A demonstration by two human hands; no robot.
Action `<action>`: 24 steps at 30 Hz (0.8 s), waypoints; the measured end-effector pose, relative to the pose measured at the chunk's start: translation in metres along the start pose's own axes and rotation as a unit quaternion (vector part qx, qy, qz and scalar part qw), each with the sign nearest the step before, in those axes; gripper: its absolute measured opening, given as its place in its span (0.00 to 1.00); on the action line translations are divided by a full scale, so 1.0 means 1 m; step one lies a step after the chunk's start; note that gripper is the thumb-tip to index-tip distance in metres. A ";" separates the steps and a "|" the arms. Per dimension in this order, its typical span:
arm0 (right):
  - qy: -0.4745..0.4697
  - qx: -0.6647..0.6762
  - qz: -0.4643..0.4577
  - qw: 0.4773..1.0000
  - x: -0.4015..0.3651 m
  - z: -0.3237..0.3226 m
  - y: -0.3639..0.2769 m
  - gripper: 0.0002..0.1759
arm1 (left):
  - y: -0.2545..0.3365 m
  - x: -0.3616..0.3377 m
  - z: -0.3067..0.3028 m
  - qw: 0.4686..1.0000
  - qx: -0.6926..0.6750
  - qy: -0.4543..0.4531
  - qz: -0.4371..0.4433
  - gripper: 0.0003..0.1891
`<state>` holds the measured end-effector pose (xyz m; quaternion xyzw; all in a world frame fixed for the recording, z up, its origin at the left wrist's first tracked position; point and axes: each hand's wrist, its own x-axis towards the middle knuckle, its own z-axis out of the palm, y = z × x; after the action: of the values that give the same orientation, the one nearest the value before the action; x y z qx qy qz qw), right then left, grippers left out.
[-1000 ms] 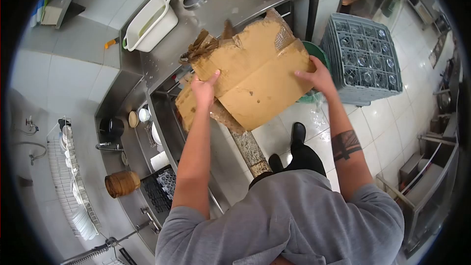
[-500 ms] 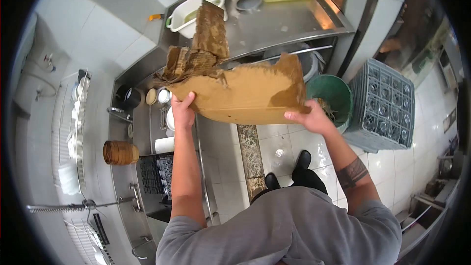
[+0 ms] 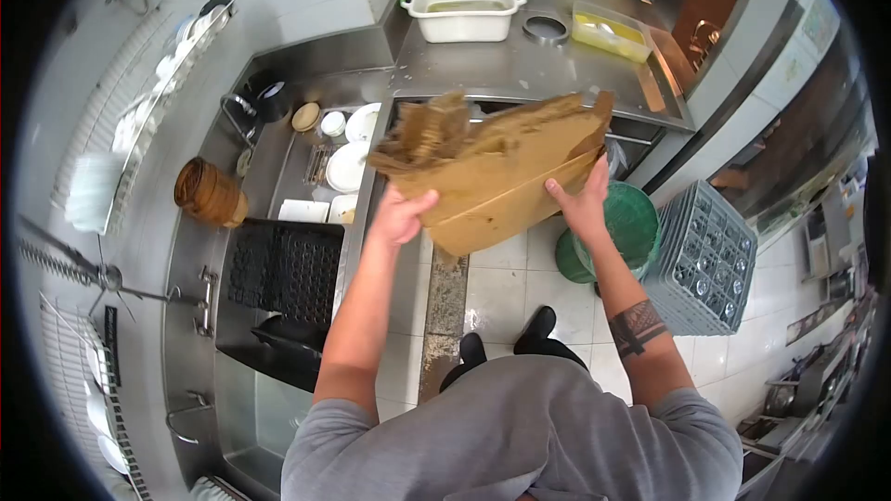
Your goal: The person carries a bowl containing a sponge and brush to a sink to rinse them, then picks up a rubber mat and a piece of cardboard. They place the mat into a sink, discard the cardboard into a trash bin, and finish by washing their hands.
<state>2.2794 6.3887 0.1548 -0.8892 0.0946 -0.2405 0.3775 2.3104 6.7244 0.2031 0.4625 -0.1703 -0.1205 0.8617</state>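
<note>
A torn, stained piece of cardboard is held up in front of me between both hands. My left hand grips its lower left edge, thumb on the near face. At the right edge my right hand is closed on it, its thumb also on the near face. Ragged, dark, wet-looking corrugated layers hang together at the upper left end. The fingers behind the sheet are hidden. Just beyond my right hand and forearm stands a green bin.
A steel counter ahead bears a white tub and a yellowish container. To the left, dishes and a black rack sit around the sink. Stacked grey glass racks stand on the tiled floor at right.
The cardboard has come lower and nearer and now tilts, its right end higher; the upright flap at its left has dropped. Both hands keep their hold while my view has turned left.
</note>
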 end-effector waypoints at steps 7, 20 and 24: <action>-0.238 0.420 0.162 0.861 -0.044 0.009 -0.076 0.51 | -0.038 -0.021 0.038 0.986 0.145 -0.050 -0.061 0.23; -0.136 0.552 0.212 0.795 -0.091 -0.041 -0.042 0.17 | -0.055 -0.074 0.072 0.823 0.515 -0.239 -0.014 0.25; -0.025 0.578 0.366 0.728 -0.085 -0.033 0.030 0.19 | -0.042 -0.084 0.034 0.864 0.426 -0.255 -0.083 0.23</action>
<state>2.1896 6.3771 0.1221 -0.4008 0.2462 -0.0691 0.8797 2.2178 6.7065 0.1704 0.7500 -0.3797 -0.2214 0.4942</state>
